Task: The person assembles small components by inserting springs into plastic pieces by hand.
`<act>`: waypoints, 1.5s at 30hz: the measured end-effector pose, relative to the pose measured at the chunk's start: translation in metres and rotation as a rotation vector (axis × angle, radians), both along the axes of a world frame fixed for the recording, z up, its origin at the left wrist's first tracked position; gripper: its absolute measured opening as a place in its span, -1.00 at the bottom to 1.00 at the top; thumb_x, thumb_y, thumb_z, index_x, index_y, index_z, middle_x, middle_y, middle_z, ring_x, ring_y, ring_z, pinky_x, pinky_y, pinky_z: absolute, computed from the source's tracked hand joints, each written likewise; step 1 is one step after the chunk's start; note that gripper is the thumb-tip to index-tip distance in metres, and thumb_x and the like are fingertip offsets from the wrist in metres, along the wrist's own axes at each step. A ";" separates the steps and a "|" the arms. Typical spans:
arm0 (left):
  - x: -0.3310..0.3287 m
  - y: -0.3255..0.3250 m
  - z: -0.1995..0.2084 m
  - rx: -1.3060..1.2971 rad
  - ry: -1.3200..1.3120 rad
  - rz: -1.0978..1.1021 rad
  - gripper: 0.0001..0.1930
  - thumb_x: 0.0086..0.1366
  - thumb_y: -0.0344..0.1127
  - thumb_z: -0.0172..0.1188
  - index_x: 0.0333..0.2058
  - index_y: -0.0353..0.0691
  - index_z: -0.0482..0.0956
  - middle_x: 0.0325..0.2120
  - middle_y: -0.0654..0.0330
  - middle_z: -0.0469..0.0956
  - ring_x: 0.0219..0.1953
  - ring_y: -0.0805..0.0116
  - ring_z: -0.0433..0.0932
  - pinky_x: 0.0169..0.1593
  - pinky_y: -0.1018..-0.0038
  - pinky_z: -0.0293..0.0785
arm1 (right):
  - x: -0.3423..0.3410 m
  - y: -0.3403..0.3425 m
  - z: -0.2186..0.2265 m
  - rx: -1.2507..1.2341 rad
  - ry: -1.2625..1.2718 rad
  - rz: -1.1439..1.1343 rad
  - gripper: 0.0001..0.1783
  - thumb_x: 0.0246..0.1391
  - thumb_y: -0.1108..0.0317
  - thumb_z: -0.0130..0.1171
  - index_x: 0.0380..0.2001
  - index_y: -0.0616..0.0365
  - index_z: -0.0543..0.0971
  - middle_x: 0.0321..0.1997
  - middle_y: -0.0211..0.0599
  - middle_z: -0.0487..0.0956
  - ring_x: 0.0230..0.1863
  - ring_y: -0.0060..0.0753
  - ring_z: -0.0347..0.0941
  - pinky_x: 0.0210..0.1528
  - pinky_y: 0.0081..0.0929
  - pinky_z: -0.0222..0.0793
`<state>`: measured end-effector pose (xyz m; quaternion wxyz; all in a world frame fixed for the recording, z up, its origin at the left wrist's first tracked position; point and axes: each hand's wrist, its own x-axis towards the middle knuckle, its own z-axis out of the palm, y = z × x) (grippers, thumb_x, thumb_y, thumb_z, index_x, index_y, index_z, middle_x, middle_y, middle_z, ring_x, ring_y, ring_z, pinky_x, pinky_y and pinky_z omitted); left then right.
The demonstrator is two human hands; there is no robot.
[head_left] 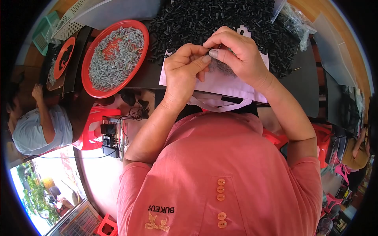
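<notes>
Pinch spot: a tiny dark piece point(210, 51) sits right between the fingertips of both hands, above the worktop's point(305, 88) near edge; the fingers cover most of it, so can't really tell its shape.
Left hand point(182, 70): thumb and index are pinched together on that dark piece, other fingers loosely curled under.
Right hand point(242, 57): thumb and index close in on the same piece, hardly any gap, back of the hand arched over.
Under the hands: pale pink cloth point(220, 87) with a strap hanging off the near edge, plus a little heap of fine grey bits point(222, 67) on it, partly blocked by the right hand.
Just beyond: a huge spread of short black tube-shaped pieces point(189, 23), reaching right up behind the fingers.
Left end: round red plastic tray point(103, 93), loaded with small silvery metal pieces point(118, 59).
Far right corner: crumpled clear plastic bag point(298, 26), beside the black stuff.
</notes>
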<state>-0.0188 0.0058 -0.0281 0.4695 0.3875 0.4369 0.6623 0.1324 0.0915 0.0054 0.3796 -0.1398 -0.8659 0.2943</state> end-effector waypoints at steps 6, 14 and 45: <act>-0.002 -0.001 0.001 -0.023 0.049 -0.025 -0.90 0.27 -0.58 0.18 -0.23 -0.45 0.57 -0.51 0.19 0.55 -0.57 0.54 0.44 -0.51 0.64 0.34 | -0.004 0.000 0.001 -0.088 0.004 -0.041 -0.91 0.02 0.53 0.19 -0.34 0.24 0.57 -0.40 -0.26 0.53 -0.38 -0.34 0.54 -0.34 -0.49 0.41; -0.002 -0.002 0.002 -0.023 0.063 -0.002 -0.87 0.26 -0.58 0.20 -0.22 -0.46 0.57 -0.51 0.17 0.56 -0.57 0.51 0.45 -0.51 0.63 0.35 | -0.001 -0.002 0.003 -0.265 -0.149 -0.124 -0.88 0.15 0.46 0.15 -0.28 0.29 0.58 -0.40 -0.36 0.60 -0.35 -0.63 0.48 -0.33 -0.63 0.35; 0.004 -0.004 0.006 -0.067 0.041 0.056 -0.92 0.23 -0.57 0.23 -0.29 -0.34 0.57 -0.61 0.34 0.49 -0.63 0.68 0.37 -0.60 0.72 0.21 | -0.008 -0.016 -0.014 -0.002 0.077 -0.275 -0.83 -0.10 0.63 0.11 -0.37 0.19 0.50 -0.43 -0.22 0.49 -0.42 -0.15 0.49 -0.41 -0.32 0.42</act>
